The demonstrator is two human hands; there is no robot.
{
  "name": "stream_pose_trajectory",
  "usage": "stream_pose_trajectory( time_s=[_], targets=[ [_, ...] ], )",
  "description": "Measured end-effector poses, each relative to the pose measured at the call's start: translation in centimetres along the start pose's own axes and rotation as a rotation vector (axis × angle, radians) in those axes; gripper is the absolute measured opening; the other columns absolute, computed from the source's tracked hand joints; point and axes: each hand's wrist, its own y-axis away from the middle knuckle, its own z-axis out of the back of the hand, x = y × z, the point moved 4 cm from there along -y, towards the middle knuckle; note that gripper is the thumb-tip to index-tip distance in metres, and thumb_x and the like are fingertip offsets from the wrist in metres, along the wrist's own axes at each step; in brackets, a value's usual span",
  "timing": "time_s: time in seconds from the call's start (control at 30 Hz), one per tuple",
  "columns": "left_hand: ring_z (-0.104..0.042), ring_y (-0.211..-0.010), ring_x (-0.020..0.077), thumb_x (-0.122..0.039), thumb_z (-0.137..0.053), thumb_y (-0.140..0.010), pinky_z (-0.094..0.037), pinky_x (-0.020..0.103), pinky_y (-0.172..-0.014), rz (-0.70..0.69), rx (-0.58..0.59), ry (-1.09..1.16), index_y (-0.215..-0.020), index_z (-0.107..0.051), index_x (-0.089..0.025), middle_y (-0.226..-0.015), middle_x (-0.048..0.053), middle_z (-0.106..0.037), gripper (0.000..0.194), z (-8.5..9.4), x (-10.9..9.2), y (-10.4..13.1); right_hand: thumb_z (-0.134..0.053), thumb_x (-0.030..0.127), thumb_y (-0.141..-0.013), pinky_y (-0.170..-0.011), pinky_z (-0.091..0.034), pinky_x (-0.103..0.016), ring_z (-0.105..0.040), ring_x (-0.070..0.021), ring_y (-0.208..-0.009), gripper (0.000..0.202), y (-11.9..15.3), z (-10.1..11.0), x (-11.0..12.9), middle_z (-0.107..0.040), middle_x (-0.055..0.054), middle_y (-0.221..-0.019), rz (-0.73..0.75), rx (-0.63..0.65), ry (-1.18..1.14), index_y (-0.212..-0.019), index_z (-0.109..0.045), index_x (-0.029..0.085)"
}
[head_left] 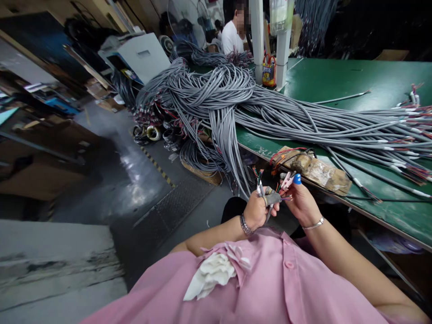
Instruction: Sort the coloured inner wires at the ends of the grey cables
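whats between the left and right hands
In the head view, the cable end with its coloured wires spans the gap between the left hand and the right hand, both gripping it.

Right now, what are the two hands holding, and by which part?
The left hand grips a grey sheathed cable near its stripped end; the right hand pinches its thin coloured wires at the tips.

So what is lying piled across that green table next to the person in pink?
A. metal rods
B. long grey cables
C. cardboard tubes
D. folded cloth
B: a thick bundle of long grey cables sprawls over the green table, with coloured wire ends showing at the right, while the left hand and right hand work on one cable end.
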Motion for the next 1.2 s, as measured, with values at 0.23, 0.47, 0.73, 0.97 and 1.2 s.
stream_pose_trajectory(
  time_s=[0.23, 0.47, 0.73, 0.97, 1.2],
  targets=[
    [-0.048, -0.034, 0.0074, -0.03, -0.067, -0.068, -0.025, 0.018, -0.034, -0.012, -0.019, 0.001, -0.06, -0.052, -0.014, -0.049, 0.0, -0.058, 0.023, 0.2, -0.4, 1.0, -0.054, 0.069, -0.076, -0.057, -0.046, -0.028, -0.056, -0.0138, -0.061, 0.049, 0.6, -0.4, 0.0, -0.066, -0.003, -0.077, -0.099, 0.092, -0.098, -0.082, -0.067, 0.022],
    [-0.049, -0.037, 0.007, -0.034, -0.066, -0.072, -0.027, 0.018, -0.035, -0.082, -0.066, 0.008, -0.065, -0.055, -0.014, -0.053, -0.001, -0.059, 0.023, 0.4, -0.8, 1.5, -0.061, 0.054, -0.081, -0.06, -0.046, -0.026, -0.057, -0.0135, -0.066, 0.033, 1.2, -0.2, 0.3, -0.069, -0.003, -0.084, -0.143, 0.174, -0.079, -0.083, -0.069, 0.022],
    [-0.05, -0.036, 0.0075, -0.032, -0.065, -0.073, -0.024, 0.019, -0.035, -0.086, -0.046, 0.025, -0.065, -0.053, -0.015, -0.053, 0.0, -0.059, 0.023, -0.5, -0.9, 1.0, -0.065, 0.05, -0.08, -0.055, -0.044, -0.024, -0.054, -0.0115, -0.06, 0.032, 0.6, 0.1, 0.6, -0.065, -0.001, -0.073, -0.099, 0.086, -0.019, -0.082, -0.069, 0.019],
    [-0.05, -0.036, 0.0073, -0.031, -0.065, -0.073, -0.017, 0.019, -0.034, -0.102, -0.06, 0.032, -0.065, -0.053, -0.014, -0.053, 0.0, -0.059, 0.022, -0.5, -1.1, 0.5, -0.066, 0.048, -0.08, -0.056, -0.042, -0.025, -0.05, -0.0111, -0.058, 0.03, 0.6, 1.3, 0.5, -0.062, -0.001, -0.068, 0.2, -0.106, 0.116, -0.073, -0.067, 0.019],
    [-0.05, -0.036, 0.0081, -0.034, -0.066, -0.071, -0.018, 0.019, -0.034, -0.082, -0.069, 0.023, -0.065, -0.053, -0.015, -0.053, 0.001, -0.059, 0.024, -0.8, -0.8, 0.3, -0.063, 0.059, -0.077, -0.055, -0.046, -0.029, -0.054, -0.0149, -0.058, 0.039, 0.1, 0.1, 0.0, -0.063, -0.002, -0.067, 0.01, 0.062, -0.011, -0.076, -0.067, 0.02]
  ],
)
